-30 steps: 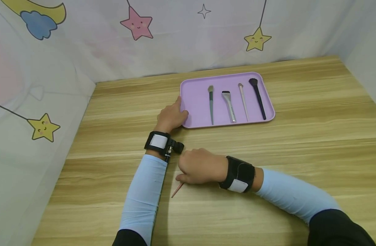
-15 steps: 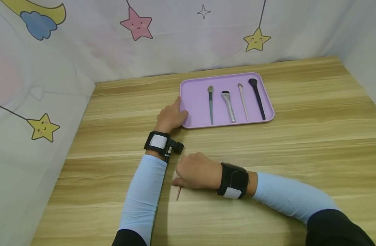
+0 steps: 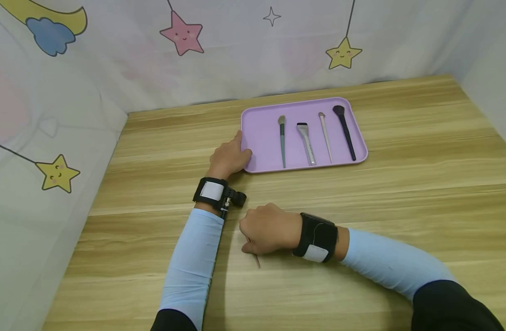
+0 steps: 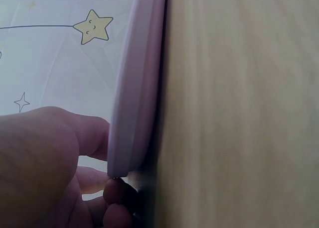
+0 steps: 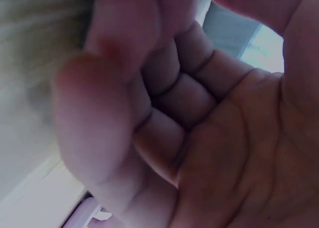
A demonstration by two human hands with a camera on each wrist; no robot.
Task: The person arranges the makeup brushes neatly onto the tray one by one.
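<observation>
My left hand (image 3: pixel 229 158) grips the near left corner of a lilac tray (image 3: pixel 261 126); in the left wrist view its thumb and fingers lie on either side of the tray wall (image 4: pixel 130 103). On the tray lie a green makeup brush (image 3: pixel 282 142), a silver flat-headed brush (image 3: pixel 307 145), a slim pale brush (image 3: pixel 325 138) and a black fluffy brush (image 3: pixel 345 133). Nearer to me, my right hand (image 3: pixel 271 228) holds a thin pinkish stick (image 3: pixel 257 261), its lower end poking out below the thumb. The curled fingers hide the rest, and the right wrist view shows mainly palm and fingers.
The wood-grain table (image 3: pixel 401 220) carries everything. A white curtain (image 3: pixel 236 69) with stars hangs along its back and left sides. My left forearm (image 3: pixel 193 266) lies close left of the right hand.
The stick's lower end has swung from pointing down-left to pointing down-right. My right hand dipped a little toward me, then came back slightly. The left hand and tray stay put.
</observation>
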